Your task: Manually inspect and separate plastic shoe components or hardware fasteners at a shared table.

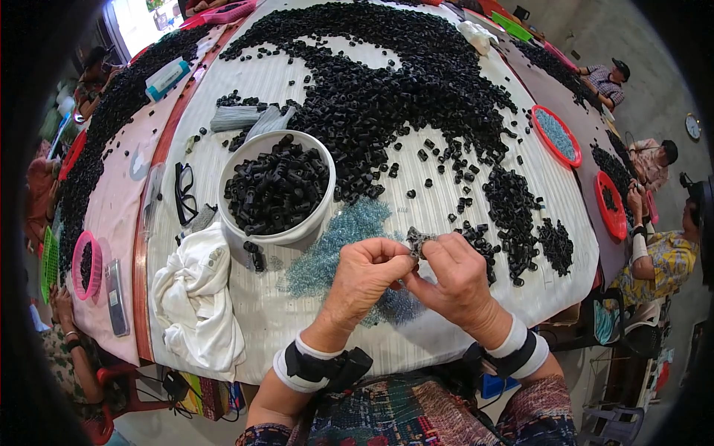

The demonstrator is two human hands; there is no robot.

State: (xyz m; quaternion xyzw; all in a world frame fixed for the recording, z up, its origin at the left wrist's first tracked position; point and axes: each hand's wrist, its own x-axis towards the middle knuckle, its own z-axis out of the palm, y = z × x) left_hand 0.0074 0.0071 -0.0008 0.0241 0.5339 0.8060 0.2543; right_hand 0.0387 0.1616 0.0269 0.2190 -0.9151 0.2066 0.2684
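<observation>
Left of your grip, past the bucket, was a pair of black-framed glasses [184,195], folded out flat, with a crumpled soft white cloth [197,305] bunched just below. Both sat off to the side, I'd guess so they didn't crowd your fingers. Next came a round white plastic bucket [309,229] heaped with short, hollow-looking black parts [279,182], up and left of your hands, probably for an easy reach.

Right beside your left hand [375,271] was a loose spread of tiny translucent pale-blue rings [335,241], glassy and slippery-looking, likely close so you could pick singles. That hand had thumb and forefinger pinched together; can't tell if anything was between the tips.

The small dull-grey piece [418,239] was dead centre, poking up where your fingertips met. Too small to make out its material, sorry. Your right hand [460,279] looked curled closed on it, fingers bent in tight, I'd say to steady something that fiddly.

Right of the grip lay matte black cylinder clusters [513,215], and farther up that way a red oval plastic basket [577,158] of bluish bits.
</observation>
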